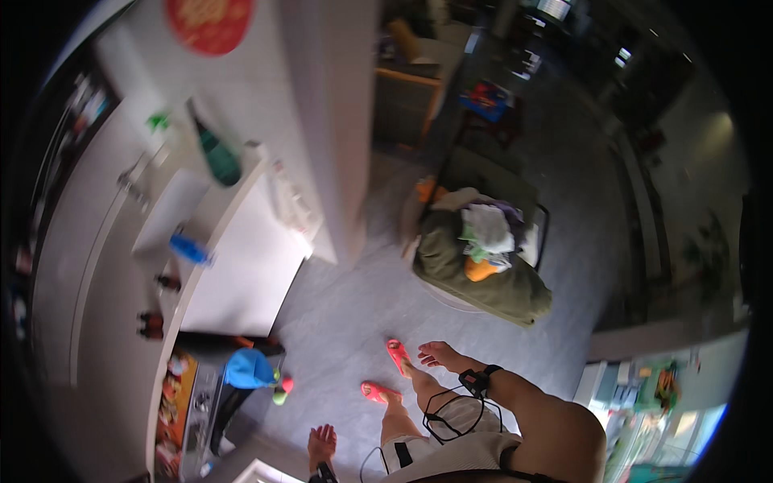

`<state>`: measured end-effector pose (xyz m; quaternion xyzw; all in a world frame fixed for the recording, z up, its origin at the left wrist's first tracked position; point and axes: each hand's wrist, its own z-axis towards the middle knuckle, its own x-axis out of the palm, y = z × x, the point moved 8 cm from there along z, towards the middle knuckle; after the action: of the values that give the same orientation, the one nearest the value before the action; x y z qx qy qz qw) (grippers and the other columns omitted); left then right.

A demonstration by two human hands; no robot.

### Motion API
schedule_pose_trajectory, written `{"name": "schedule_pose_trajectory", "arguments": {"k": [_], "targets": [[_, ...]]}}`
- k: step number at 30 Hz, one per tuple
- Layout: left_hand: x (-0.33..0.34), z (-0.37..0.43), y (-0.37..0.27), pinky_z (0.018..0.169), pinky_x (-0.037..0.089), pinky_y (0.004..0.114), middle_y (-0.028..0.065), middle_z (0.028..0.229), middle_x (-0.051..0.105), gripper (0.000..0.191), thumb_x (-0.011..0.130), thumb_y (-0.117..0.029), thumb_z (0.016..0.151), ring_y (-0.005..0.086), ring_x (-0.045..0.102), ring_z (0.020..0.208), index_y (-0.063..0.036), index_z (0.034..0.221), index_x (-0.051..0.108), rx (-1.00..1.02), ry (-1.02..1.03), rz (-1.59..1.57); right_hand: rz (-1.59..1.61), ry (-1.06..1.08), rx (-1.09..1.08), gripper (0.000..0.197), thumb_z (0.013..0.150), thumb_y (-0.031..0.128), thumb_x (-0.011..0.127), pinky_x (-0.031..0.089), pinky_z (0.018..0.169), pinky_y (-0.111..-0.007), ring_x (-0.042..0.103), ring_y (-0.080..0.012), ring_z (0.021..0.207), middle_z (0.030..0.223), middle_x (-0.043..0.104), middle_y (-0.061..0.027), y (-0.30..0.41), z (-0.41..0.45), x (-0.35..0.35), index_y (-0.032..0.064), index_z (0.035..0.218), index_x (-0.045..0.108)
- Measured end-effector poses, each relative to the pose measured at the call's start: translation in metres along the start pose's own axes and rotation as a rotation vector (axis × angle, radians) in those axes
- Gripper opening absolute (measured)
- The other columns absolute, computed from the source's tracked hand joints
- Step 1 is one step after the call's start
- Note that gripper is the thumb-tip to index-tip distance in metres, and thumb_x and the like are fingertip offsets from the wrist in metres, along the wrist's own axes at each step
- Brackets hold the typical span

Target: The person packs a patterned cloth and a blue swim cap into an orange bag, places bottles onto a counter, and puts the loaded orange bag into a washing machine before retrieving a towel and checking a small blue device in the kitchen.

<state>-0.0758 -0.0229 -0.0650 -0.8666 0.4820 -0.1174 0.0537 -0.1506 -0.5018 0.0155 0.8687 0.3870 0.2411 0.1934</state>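
Note:
Below me, my left hand [322,442] hangs at the bottom of the view with its fingers slightly apart and nothing in it. My right hand [440,355] is held out over the grey floor, fingers loosely curled and empty. It is near my feet in red slides [396,357]. Beyond it stands a chair heaped with clothes: an olive-green garment [444,241] hangs over the near side, and a crumpled white cloth [490,227] and an orange cloth [481,270] lie on top. Neither hand touches anything.
At left runs a counter with a sink, a blue bottle [190,248], brown bottles [151,326] and a green bottle-shaped item [218,156]. A blue bag or cloth [249,368] is by a stove [199,398]. A wall edge [347,121] juts out ahead; shelves [640,416] stand at right.

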Motion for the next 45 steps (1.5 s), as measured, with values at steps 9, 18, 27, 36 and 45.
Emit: {"name": "schedule_pose_trajectory", "arguments": {"k": [9, 18, 27, 36, 45], "targets": [[0.24, -0.107, 0.103, 0.074, 0.049, 0.035, 0.0025, 0.104, 0.065, 0.047, 0.036, -0.051, 0.091, 0.0178, 0.06, 0.097, -0.0114, 0.106, 0.057, -0.194, 0.354, 0.029, 1.019, -0.402, -0.382, 0.02, 0.087, 0.014, 0.053, 0.049, 0.074, -0.033, 0.059, -0.0206, 0.087, 0.097, 0.061, -0.0064, -0.111, -0.267, -0.252, 0.0075, 0.105, 0.055], [0.412, -0.197, 0.381, 0.074, 0.05, 0.035, 0.0069, 0.103, 0.065, 0.044, 0.04, -0.045, 0.092, 0.0205, 0.062, 0.091, -0.0083, 0.106, 0.059, -0.338, 0.654, 0.401, 1.901, -0.704, -0.761, 0.015, 0.082, 0.011, 0.05, 0.047, 0.064, -0.029, 0.058, -0.0151, 0.07, 0.077, 0.062, 0.0005, -0.309, -0.459, -0.376, 0.0122, 0.095, 0.058], [0.407, -0.254, 0.708, 0.068, 0.048, 0.032, 0.0032, 0.094, 0.066, 0.03, 0.054, -0.035, 0.088, 0.0175, 0.062, 0.082, -0.0086, 0.098, 0.063, -0.662, 0.606, 0.902, 1.774, -0.314, -0.929, 0.015, 0.084, 0.009, 0.049, 0.046, 0.066, -0.027, 0.057, -0.0135, 0.071, 0.077, 0.061, -0.0011, -0.189, -0.516, -0.563, 0.0087, 0.094, 0.06], [0.528, -0.238, 0.816, 0.072, 0.048, 0.031, 0.0023, 0.091, 0.066, 0.019, 0.059, -0.023, 0.082, 0.0153, 0.061, 0.081, -0.0093, 0.094, 0.065, -0.693, 0.895, 0.531, 1.185, -0.75, -0.856, 0.017, 0.086, 0.021, 0.055, 0.049, 0.071, -0.03, 0.058, -0.0169, 0.081, 0.089, 0.062, -0.0024, -0.099, -0.57, -0.851, 0.0103, 0.099, 0.059], [0.751, -0.339, 1.046, 0.074, 0.048, 0.033, 0.0042, 0.095, 0.065, 0.018, 0.058, -0.019, 0.085, 0.0176, 0.061, 0.084, -0.0071, 0.097, 0.063, -0.783, 0.818, 0.699, 1.733, -1.285, -0.631, 0.037, 0.081, 0.035, 0.059, 0.048, 0.077, -0.036, 0.055, -0.02, 0.093, 0.11, 0.055, -0.0016, -0.391, -0.602, -0.894, 0.0128, 0.109, 0.05]]}}
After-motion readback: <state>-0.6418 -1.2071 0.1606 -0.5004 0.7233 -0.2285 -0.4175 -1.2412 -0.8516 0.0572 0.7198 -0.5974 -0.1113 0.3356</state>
